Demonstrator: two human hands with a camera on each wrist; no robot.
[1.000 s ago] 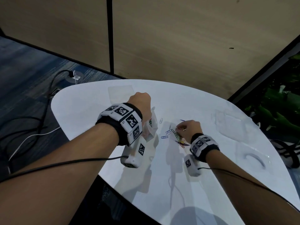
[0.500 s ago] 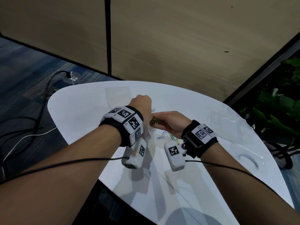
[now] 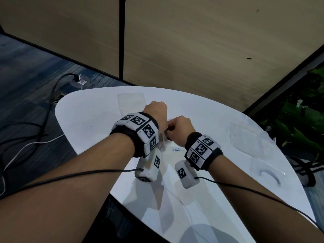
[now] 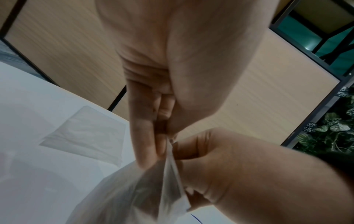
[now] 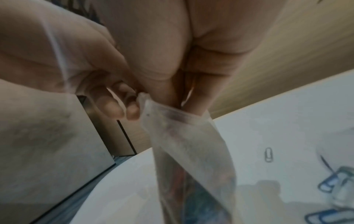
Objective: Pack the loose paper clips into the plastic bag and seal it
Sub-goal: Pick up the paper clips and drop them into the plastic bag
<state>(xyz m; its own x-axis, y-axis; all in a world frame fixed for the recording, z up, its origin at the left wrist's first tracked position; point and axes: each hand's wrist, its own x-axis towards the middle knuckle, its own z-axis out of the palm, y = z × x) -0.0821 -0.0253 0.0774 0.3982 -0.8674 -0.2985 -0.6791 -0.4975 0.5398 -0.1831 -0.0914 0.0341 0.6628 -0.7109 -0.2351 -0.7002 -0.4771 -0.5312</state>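
Your left hand (image 3: pixel 156 114) and right hand (image 3: pixel 179 129) meet above the middle of the white desk (image 3: pixel 91 113), knuckles up, both wrists raised clear of the surface. The left fingers (image 4: pixel 145 136) pinch one corner of the plastic bag's (image 5: pixel 184 145) top edge against the thumb. Your right fingers (image 5: pixel 199 97) are bunched together and dip into the bag's mouth — whether they grasp clips or only the rim, you cannot tell from these views. The bag hangs from both hands, its mouth partly parted, with a dark, colourful mass low inside it, too blurred to name. Loose paper clips (image 5: pixel 329 183) lie on the desk just beside it — one blue clip (image 3: pixel 176 149) sits below your right hand.
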